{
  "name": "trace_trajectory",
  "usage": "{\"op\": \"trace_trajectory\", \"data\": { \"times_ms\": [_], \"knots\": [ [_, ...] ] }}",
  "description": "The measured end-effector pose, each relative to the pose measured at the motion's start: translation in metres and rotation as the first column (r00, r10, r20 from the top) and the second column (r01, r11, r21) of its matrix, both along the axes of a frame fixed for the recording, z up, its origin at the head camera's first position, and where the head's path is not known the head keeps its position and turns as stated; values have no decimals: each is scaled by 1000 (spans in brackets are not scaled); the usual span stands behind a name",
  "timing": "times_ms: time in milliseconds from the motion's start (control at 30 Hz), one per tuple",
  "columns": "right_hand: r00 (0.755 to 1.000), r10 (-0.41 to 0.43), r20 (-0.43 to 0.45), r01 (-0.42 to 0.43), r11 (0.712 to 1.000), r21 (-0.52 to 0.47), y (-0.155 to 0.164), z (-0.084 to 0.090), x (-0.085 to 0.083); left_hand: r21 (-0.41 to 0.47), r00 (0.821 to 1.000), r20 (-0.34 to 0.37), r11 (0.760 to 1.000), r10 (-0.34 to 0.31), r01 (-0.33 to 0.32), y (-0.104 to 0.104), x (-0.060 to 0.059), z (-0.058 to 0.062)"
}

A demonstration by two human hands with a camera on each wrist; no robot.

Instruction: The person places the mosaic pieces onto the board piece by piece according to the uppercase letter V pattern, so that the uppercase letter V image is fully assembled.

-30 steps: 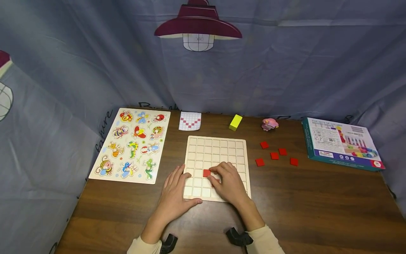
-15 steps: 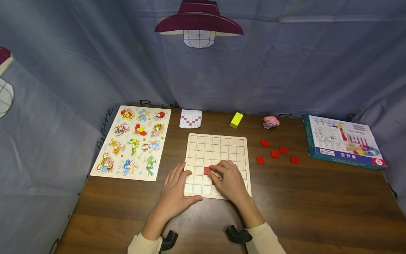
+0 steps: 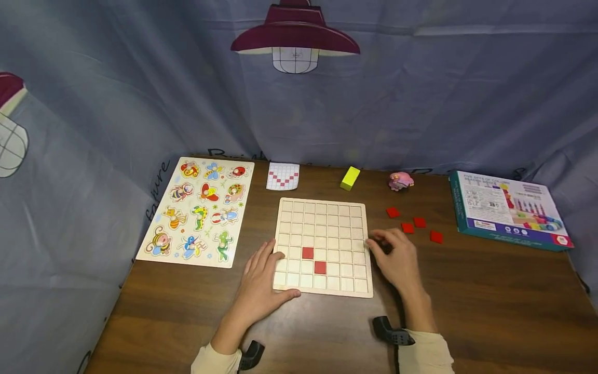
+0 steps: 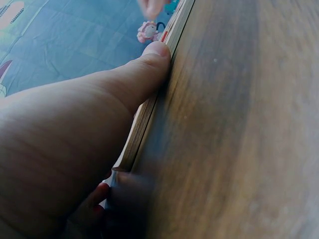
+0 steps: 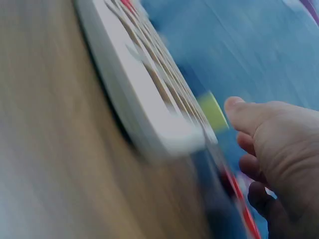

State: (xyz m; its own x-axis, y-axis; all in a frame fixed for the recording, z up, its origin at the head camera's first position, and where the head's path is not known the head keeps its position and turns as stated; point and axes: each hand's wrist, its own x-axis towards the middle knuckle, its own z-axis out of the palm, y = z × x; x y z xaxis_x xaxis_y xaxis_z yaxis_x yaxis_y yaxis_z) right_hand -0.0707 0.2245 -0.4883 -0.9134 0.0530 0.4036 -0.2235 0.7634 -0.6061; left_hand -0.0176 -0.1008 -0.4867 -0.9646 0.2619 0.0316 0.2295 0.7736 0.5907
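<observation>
A square wooden grid board (image 3: 346,257) lies on the table, with two red square tiles set in its cells: one red tile (image 3: 308,253) and, diagonally below it, another tile (image 3: 320,267). My left hand (image 3: 258,280) rests spread at the board's near left corner, fingers along the left edge. In the left wrist view its thumb (image 4: 154,52) touches the near edge. My right hand (image 3: 397,257) is just off the board's right side, fingers loosely bent. The right wrist view is blurred and shows nothing between thumb (image 5: 237,107) and fingers. Several loose red tiles (image 3: 408,228) lie just beyond it.
Behind the board are a paper pattern card (image 3: 283,176), a yellow block (image 3: 350,178) and a pink toy figure (image 3: 401,181). An insect puzzle board (image 3: 196,213) lies at left, and a boxed bead set (image 3: 511,210) at right. A curtain (image 3: 392,104) hangs behind the table.
My right hand has left the red tile in the board and moved right to the loose tiles, covering the spot of the nearest one. My left hand stays at the board's corner.
</observation>
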Motion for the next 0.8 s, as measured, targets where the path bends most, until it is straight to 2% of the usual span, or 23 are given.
{"op": "trace_trajectory", "data": {
  "times_ms": [133, 400, 500, 667, 800],
  "knots": [
    [993, -114, 36, 114, 993, -4, 32, -4, 4, -1, 1000, -13, 1000, -2, 2, 0, 1, 0],
    [962, -180, 203, 166, 982, 88, 39, -5, 5, -4, 1000, 0, 1000, 6, -6, 0, 0, 0],
    [955, -199, 219, 181, 979, 98, 39, -6, 6, -5, 1000, -2, 1000, 1, -1, 0, 0, 0],
    [965, -172, 197, 153, 982, 112, 39, -7, 6, -1, 1000, -1, 1000, -2, 2, 0, -1, 0],
    [961, -184, 208, 162, 980, 118, 32, -7, 5, -2, 1000, -4, 1000, 0, 0, -1, 1, 1]
  ]
}}
